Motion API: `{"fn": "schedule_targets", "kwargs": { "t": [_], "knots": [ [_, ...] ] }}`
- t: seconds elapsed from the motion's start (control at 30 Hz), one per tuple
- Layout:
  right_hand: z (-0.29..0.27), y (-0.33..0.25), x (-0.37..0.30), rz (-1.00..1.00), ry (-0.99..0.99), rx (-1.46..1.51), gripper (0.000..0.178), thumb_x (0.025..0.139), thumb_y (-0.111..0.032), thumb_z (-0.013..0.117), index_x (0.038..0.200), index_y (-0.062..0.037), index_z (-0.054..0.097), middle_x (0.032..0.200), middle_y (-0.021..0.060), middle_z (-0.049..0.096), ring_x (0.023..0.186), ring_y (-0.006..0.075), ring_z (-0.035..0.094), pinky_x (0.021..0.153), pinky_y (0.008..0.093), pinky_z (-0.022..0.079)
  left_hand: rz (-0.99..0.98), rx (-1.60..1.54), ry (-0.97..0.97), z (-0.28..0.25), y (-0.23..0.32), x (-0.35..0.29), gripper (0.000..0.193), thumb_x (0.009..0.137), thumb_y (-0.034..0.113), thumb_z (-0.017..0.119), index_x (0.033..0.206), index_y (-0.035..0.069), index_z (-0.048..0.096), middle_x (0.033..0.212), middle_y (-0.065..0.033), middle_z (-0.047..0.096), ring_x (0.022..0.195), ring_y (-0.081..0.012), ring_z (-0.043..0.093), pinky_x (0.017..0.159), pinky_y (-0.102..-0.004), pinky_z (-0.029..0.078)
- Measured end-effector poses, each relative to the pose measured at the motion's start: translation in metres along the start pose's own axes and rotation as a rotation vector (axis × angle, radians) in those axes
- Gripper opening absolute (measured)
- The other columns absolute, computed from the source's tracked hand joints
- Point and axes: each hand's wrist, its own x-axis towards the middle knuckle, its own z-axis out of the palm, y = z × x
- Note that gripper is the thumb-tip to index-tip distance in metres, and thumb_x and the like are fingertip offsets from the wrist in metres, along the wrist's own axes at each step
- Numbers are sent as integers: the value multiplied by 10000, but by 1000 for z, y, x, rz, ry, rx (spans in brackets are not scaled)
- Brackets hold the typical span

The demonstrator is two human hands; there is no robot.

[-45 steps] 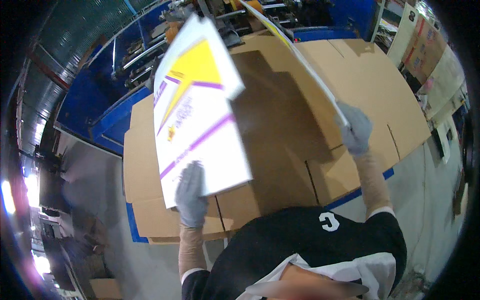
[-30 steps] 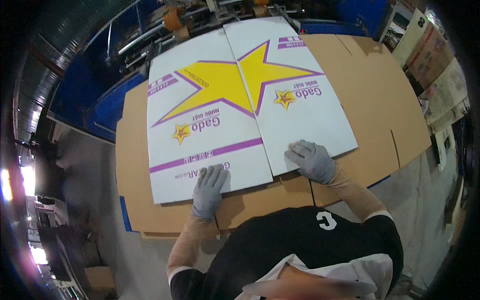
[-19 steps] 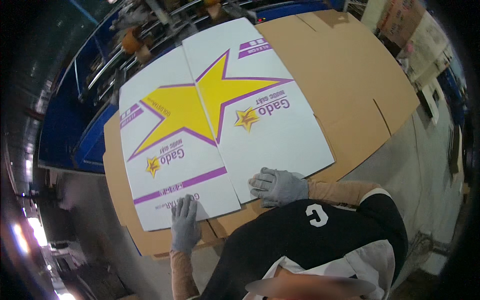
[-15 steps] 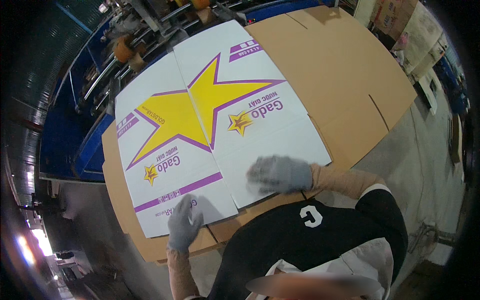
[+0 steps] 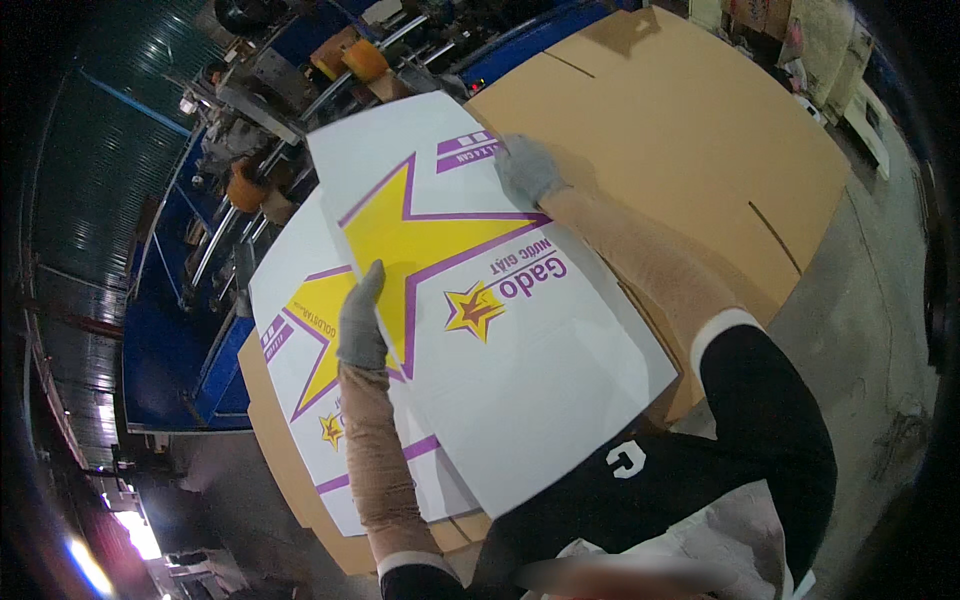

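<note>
The gloved left hand (image 5: 362, 320) grasps the left edge and the gloved right hand (image 5: 528, 172) the upper right edge of a white cardboard panel (image 5: 490, 330), mid-frame, printed with purple-edged yellow star shapes and purple lettering. It overlaps a similar panel (image 5: 315, 345) at left; brown cardboard (image 5: 690, 160) extends upper right.

Bkgd's dim w/ glare (image 5: 138, 534) lwr L, edges dark & bent.

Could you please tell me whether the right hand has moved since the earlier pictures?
Yes: judged against the brown cardboard, the right hand has moved forward, to the far part of the right edge of the upper white panel.
</note>
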Motion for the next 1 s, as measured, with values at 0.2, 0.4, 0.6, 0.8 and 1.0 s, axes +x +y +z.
{"fn": "schedule_targets", "kwargs": {
  "t": [0.2,0.4,0.6,0.8,1.0],
  "knots": [
    [10,-27,75,174,-524,77,442,890,-420,478,803,-27,662,780,216,662,680,347,671,597,457,524,61,408,25,19,43,-13,393,870,284,638,1075,-50,601,926,-112,675,749,-172,670,675,-266,548],
    [35,-10,81,487,-518,305,661,888,-587,394,956,9,671,841,225,664,752,373,657,685,459,497,63,533,-10,-2,27,-3,411,861,321,642,1028,-54,620,874,-103,656,729,-141,641,630,-241,510],
    [34,-4,101,59,-568,131,707,897,-609,393,1010,41,646,909,233,666,891,359,648,797,430,468,-31,313,99,-39,-35,17,349,893,268,629,1113,-3,633,1023,-53,650,932,-134,607,817,-259,469],
    [-74,-11,16,376,-1030,281,667,905,-620,419,1006,-4,654,948,165,668,805,261,656,751,386,497,22,188,44,-17,29,5,282,905,255,605,1034,7,639,916,-57,672,818,-130,652,713,-261,526],
    [-119,-13,-67,574,-957,1014,480,902,-507,557,1143,-96,615,954,65,673,797,132,614,729,304,513,33,459,38,18,65,-17,357,902,270,603,1104,-25,602,936,-105,666,773,-154,663,652,-272,545]
  ]
}}
